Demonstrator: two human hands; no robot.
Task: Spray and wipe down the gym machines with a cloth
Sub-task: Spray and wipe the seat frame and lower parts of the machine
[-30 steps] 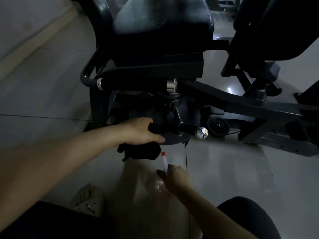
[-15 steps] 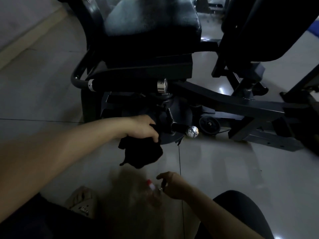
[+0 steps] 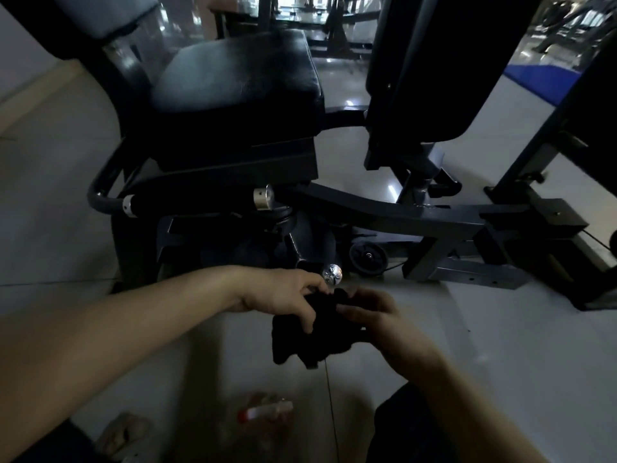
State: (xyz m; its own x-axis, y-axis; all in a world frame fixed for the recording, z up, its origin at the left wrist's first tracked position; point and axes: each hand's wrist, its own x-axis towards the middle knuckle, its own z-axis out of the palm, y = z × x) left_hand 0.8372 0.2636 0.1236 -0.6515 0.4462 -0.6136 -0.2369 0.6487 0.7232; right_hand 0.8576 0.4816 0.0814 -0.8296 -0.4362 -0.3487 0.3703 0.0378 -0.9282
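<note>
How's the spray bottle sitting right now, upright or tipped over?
Tipped over: the spray bottle lies on its side on the floor, red cap pointing left.

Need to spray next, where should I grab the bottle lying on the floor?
Take the spray bottle round its clear body, from above: it lies on its side on the floor, red-capped end left. Free the right hand from the cloth first.

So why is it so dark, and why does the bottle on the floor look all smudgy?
Head view: the room is dim, so the black cloth and seat sink into shadow; the spray bottle is blurred; the chrome knob and floor tiles catch glare; the wide lens bends the edges.
</note>
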